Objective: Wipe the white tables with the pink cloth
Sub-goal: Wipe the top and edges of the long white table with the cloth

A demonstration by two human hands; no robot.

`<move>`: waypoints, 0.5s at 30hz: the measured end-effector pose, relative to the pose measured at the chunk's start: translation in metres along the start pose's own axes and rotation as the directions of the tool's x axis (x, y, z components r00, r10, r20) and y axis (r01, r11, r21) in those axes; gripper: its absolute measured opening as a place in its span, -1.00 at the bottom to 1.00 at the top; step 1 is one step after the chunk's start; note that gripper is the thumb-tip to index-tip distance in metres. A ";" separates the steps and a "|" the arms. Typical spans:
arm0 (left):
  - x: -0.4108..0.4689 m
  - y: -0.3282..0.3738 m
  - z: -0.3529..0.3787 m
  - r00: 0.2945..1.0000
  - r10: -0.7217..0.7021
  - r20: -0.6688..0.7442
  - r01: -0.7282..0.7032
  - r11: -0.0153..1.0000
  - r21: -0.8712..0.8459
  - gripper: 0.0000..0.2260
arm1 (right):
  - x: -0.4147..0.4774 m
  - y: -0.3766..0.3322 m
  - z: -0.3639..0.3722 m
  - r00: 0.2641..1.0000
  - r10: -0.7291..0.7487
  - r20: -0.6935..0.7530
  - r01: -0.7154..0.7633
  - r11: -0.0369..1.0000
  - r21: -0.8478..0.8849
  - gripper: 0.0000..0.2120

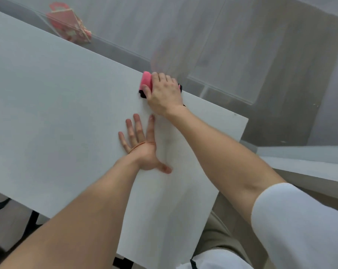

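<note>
**A:** What's nearest?

**B:** A white sleeve (300,220) on the right arm. Past it, the left hand (145,157) lies flat on the white tabletop (48,94), fingers (138,125) straight and spread, holding nothing. A thin orange band (139,146) loops round that hand. Off to the right is a second tabletop (309,159), also white.

**A:** And the pink cloth (146,80)?

**B:** Farther out, at the far edge of the first tabletop, toward its right corner. The right hand (164,94) covers most of it, with the fingers bent down over it and the thumb against its near side. They're clamped on it, pressing it to the surface. A dark bit pokes out underneath.

**A:** Beyond that?

**B:** A clear panel (232,55), and a blurred pink box (69,26) far to the left.

**A:** How far along is the wiping?

**B:** Hard to judge, as the surface shows no streaks or dirt. With the cloth at the far right edge, I'd guess this end is being covered. The long stretch to the left may remain, and so may the second tabletop.
</note>
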State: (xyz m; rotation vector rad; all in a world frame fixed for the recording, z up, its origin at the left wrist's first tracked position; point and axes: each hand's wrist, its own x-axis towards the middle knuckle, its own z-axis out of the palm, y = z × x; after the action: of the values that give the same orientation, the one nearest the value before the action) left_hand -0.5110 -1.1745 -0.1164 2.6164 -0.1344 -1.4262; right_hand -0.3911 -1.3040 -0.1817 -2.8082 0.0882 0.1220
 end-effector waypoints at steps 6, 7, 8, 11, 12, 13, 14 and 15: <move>-0.001 -0.004 0.004 0.999 0.021 -0.026 -0.021 1.000 -0.009 0.65 | -0.096 0.121 -0.019 0.975 0.174 -0.141 -0.179 0.984 -0.022 -0.50; 0.000 -0.004 0.005 1.000 0.016 -0.022 -0.016 1.000 -0.004 0.65 | -0.096 0.122 -0.018 0.970 0.187 -0.156 -0.195 0.980 -0.037 -0.52; 0.001 -0.004 0.005 1.000 0.015 -0.017 -0.015 1.000 0.000 0.64 | -0.090 0.114 -0.016 0.966 0.190 -0.173 -0.200 0.979 -0.044 -0.54; 0.005 -0.003 0.005 0.999 0.027 -0.020 -0.026 0.999 0.021 0.64 | -0.030 0.045 -0.003 0.988 0.092 -0.126 -0.091 0.996 0.013 -0.60; 0.006 -0.003 0.006 1.000 0.019 -0.017 -0.019 1.000 0.023 0.64 | -0.001 0.012 0.002 0.997 0.032 -0.067 -0.030 0.999 0.038 -0.61; 0.007 -0.004 0.006 1.000 0.004 -0.017 -0.004 1.000 0.030 0.64 | 0.028 -0.022 0.005 1.000 -0.026 0.002 0.026 0.998 0.049 -0.62; 0.008 -0.004 0.007 1.000 -0.008 -0.020 0.009 0.999 0.046 0.65 | 0.054 -0.054 0.009 0.996 -0.069 0.062 0.065 0.996 0.060 -0.63; 0.009 -0.003 0.009 1.000 -0.012 -0.024 0.014 0.998 0.066 0.65 | 0.074 -0.079 0.011 0.989 -0.095 0.115 0.087 0.994 0.073 -0.63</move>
State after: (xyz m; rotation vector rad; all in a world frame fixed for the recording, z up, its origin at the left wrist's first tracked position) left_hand -0.5135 -1.1737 -0.1296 2.6909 -0.1642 -1.4180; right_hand -0.3120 -1.2292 -0.1735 -2.7247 -0.0619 0.2582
